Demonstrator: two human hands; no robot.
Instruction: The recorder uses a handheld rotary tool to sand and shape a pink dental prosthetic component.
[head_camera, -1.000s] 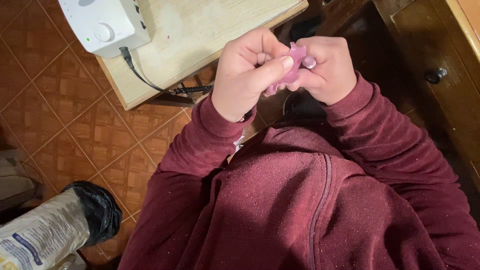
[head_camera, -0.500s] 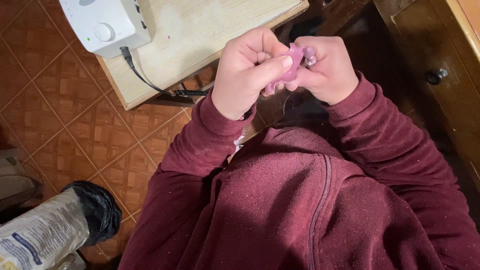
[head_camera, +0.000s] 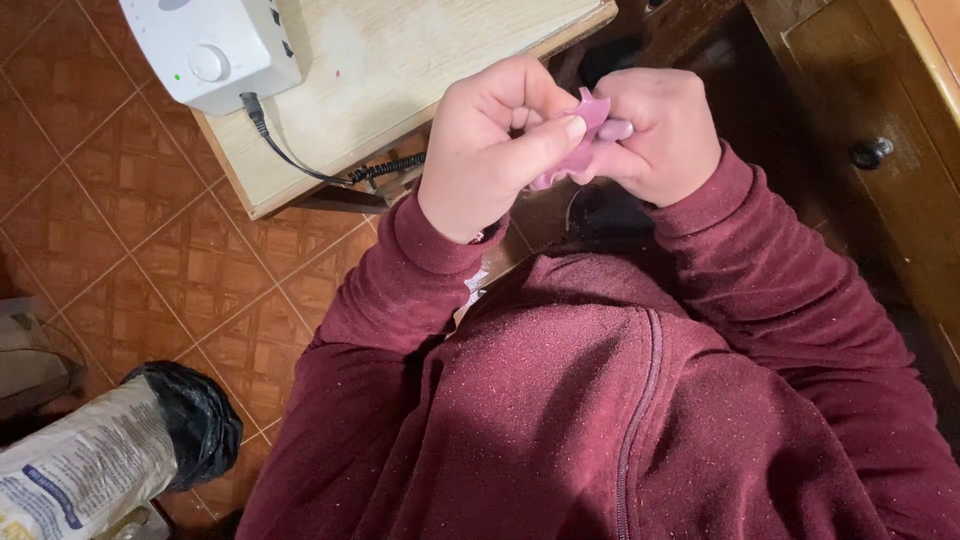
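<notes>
Sleeves: my maroon jacket (head_camera: 600, 420) filled the near view.
Left hand: my left hand (head_camera: 495, 145) curled shut, thumb pressing a small pink piece (head_camera: 580, 140).
Right hand: my right hand (head_camera: 655, 130) pinched the same piece from the right side.
Piece: held between both hands, above the table edge.
Risk: I judged a slipping thumb could drop it to the tiled floor (head_camera: 120, 230).
Far: white machine (head_camera: 210, 45) on the wooden table (head_camera: 400, 70).

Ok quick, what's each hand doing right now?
Left hand: closed, pinching the small pink piece between thumb and fingers.
Right hand: closed, gripping the same pink piece from the other side.
</notes>
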